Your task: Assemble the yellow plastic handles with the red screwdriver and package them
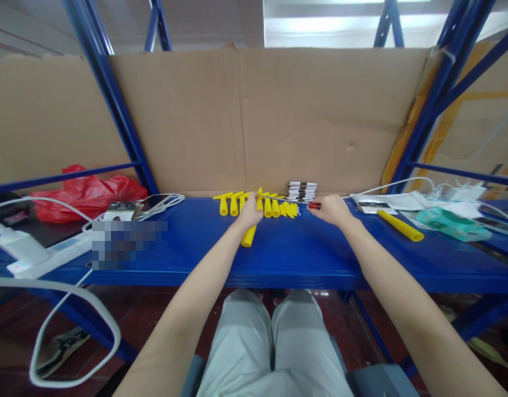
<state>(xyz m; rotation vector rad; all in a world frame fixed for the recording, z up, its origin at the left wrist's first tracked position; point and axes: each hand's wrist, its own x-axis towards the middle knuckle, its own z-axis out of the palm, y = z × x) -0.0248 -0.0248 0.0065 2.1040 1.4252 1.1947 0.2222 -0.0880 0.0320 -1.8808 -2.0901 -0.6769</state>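
Note:
My left hand (pixel 249 212) is closed on a yellow T-shaped piece, its tubular end (pixel 248 237) pointing toward me. Closed around the red handle (pixel 314 205) of a screwdriver is my right hand (pixel 331 209); the thin metal shaft (pixel 284 199) reaches left to the top of the held piece. Several similar yellow pieces (pixel 223 205) stand in a row behind and beside my left hand. Small flat yellow parts (pixel 288 209) lie between the hands. Behind them is a stack of white and dark packets (pixel 302 191).
A yellow tube (pixel 400 226) and a green packet (pixel 452 223) lie at the right. At the left are a red plastic bag (pixel 84 196), a white power strip (pixel 57 259) and cables. Cardboard (pixel 299 116) backs the blue table (pixel 303 253).

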